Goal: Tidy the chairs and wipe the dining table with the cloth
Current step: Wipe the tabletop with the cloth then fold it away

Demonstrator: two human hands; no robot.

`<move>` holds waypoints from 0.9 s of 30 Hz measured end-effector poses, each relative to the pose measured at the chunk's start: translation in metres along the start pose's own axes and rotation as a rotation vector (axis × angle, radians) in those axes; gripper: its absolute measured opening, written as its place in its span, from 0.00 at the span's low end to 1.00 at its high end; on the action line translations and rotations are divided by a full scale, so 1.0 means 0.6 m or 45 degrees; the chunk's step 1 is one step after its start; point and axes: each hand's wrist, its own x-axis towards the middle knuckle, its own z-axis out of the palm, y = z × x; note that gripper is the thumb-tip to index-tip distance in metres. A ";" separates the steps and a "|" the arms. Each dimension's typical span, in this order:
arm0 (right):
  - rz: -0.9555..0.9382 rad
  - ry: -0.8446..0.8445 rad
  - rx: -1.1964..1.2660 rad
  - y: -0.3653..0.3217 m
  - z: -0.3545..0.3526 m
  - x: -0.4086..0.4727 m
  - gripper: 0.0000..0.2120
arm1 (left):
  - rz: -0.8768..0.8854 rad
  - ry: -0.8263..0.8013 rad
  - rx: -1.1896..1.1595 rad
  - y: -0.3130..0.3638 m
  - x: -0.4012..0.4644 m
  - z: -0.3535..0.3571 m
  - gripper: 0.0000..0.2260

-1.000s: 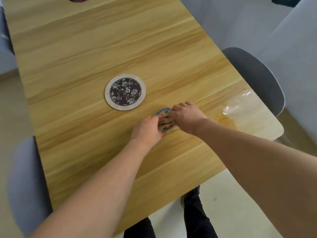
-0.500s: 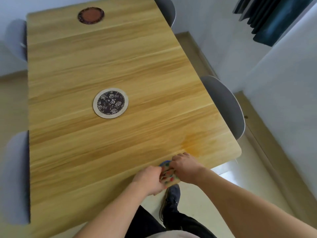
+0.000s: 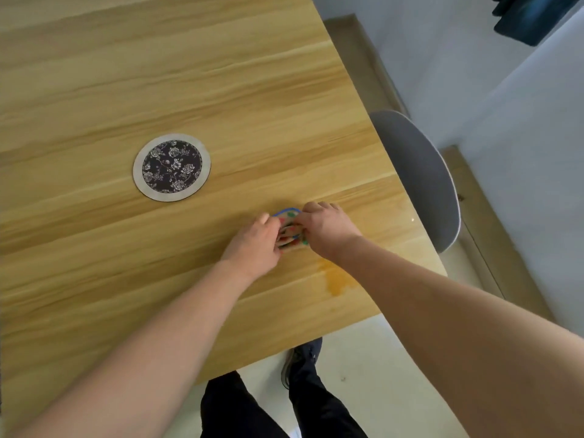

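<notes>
A small patterned cloth, beige with a blue edge and red and green marks, lies bunched on the wooden dining table. My left hand grips its left side with curled fingers. My right hand grips its right side, and most of the cloth is hidden between the two hands. A yellowish wet stain marks the tabletop just in front of my right wrist.
A round coaster with a dark floral centre lies left of my hands. A grey chair stands tucked at the table's right edge. Beyond it are the white wall and a dark curtain. My legs and a shoe show below the near edge.
Half a second ago my hands held the cloth at the table's near edge; now they hold it farther in on the tabletop, past the stain. The camera has swung along with them.
</notes>
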 end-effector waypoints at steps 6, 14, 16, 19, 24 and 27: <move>-0.051 -0.159 -0.015 0.004 0.056 -0.170 0.15 | 0.052 -0.260 -0.129 0.082 -0.116 0.082 0.10; -0.159 -0.135 -0.128 0.039 0.032 -0.201 0.11 | 0.029 -0.252 -0.220 0.145 -0.139 0.057 0.09; -0.144 0.009 -0.141 0.047 0.002 -0.158 0.12 | 0.025 -0.114 -0.217 0.128 -0.102 0.019 0.07; -0.097 0.158 -0.156 0.058 -0.050 -0.086 0.13 | 0.031 0.089 -0.195 0.101 -0.030 -0.035 0.08; 0.032 0.072 -0.281 0.090 -0.072 -0.008 0.13 | 0.067 0.100 -0.109 0.078 0.077 -0.038 0.10; 0.044 0.056 -0.251 0.113 -0.049 0.016 0.14 | 0.070 0.110 -0.048 0.083 0.111 -0.014 0.11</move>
